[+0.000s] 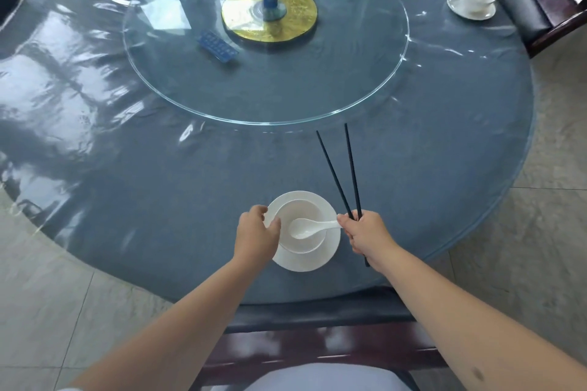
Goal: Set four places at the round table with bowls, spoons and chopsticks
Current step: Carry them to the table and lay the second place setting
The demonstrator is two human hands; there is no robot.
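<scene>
Fingers (270, 225) of the left hand (255, 236) curl over the left rim of the glossy white bowl (305, 216), which sits on a round saucer (317, 259) near the desk (158, 200) edge. A white ceramic spoon (309, 228) lies in the bowl, handle pointing right. Just beside it, the right hand (368, 236) is clamped on two slim dark chopsticks (344, 174), long axes running away toward the glass turntable (222, 98). Laying them right of the saucer looks next. Far right, another setting (473, 0) stands.

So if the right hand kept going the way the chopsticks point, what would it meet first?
Probably the rim of the glass turntable: the right hand aims the chopsticks across bare tablecloth toward it, tips already close; height above the table is unclear.
</scene>
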